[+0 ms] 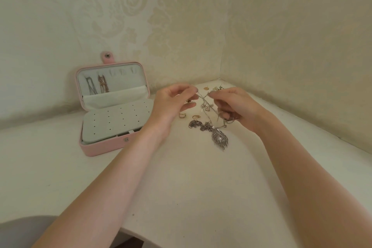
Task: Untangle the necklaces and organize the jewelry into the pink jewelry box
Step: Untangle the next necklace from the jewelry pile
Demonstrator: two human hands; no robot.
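From the head view, both hands are up over the white surface (181,177), working a thin silver chain (203,99) that crosses itself between them, small charms dangling from it. The left hand (171,102) has its fingertips curled in and pinching one end of the strand; the right hand (235,106) is curled too, pinching the other end up top, with more chain seemingly trailing under its lower fingers, though that part is hard to read. This looks like light, limp, slippery stuff that kinks easily, so I'd say take it close to the crossing and tease, never yank. Below the hands lies a darker necklace with a feather pendant (219,139), its chain bunched in a heap; that pendant looks the heaviest piece here, best lifted by the pendant itself. Small gold rings (196,116) and earrings sit loose near the corner. Off to the left, the pink jewelry box (96,147) stands open against the wall, two necklaces (96,84) already hanging in its lid, the dotted earring panel bare.
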